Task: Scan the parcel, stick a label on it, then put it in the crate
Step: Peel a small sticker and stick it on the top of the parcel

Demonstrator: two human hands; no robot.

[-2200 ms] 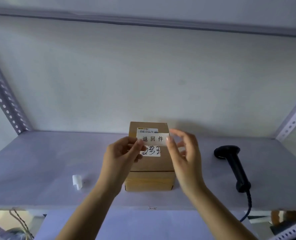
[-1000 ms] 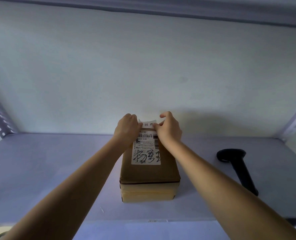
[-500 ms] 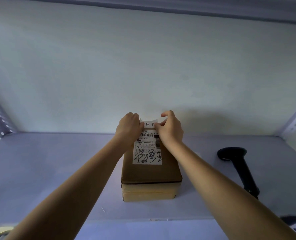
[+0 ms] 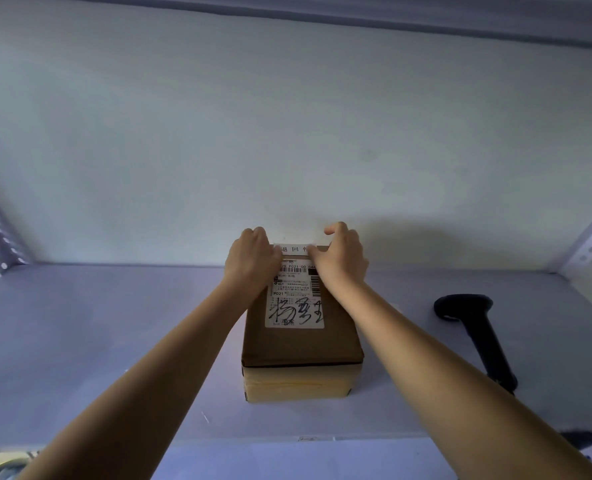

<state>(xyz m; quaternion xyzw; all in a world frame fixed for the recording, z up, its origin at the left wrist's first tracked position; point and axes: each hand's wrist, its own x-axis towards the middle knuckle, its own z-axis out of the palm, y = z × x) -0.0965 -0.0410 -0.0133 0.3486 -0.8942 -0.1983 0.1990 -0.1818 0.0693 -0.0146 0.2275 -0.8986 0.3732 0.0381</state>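
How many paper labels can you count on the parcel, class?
2: a narrow white label at the parcel's far top edge, between both hands, and a printed shipping label just nearer. Other faces are hidden.

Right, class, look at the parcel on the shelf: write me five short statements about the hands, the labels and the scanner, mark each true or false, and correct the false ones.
1. Both hands press a white strip label at the far edge of the parcel. True: the left hand and right hand sit at either end of the strip label.
2. The scanner is in the right hand. False: the scanner lies on the shelf, right of the parcel.
3. The parcel already carries a printed shipping label with handwriting. True.
4. The parcel sits in a crate. False: it rests on the shelf; no crate is visible.
5. The strip label covers the handwriting. False: it lies beyond the shipping label.
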